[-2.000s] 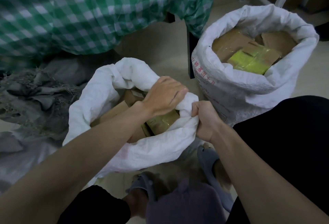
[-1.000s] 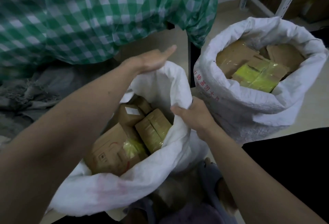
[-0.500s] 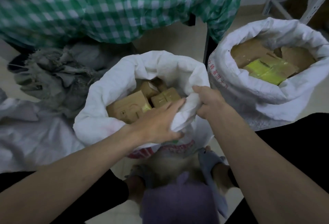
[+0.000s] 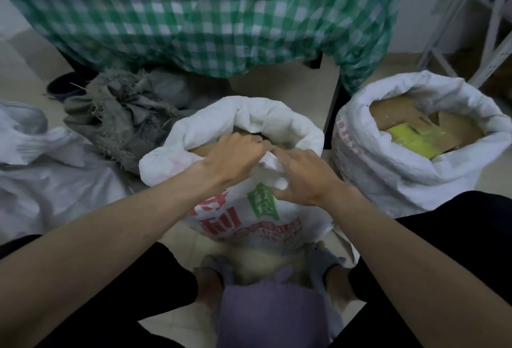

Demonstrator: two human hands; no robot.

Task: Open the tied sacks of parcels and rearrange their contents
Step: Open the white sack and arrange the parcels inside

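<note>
Both hands, left hand (image 4: 235, 158) and right hand (image 4: 302, 178), pinch the near sack (image 4: 243, 209) rim at centre; a second open sack (image 4: 415, 176) stands right, grey cloth (image 4: 122, 118) upper left.

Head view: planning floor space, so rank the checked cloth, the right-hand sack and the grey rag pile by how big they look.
1. Checked cloth, by far the largest.
2. Right-hand sack.
3. Grey rag pile, though it lies a little farther away, so this is less sure.
</note>
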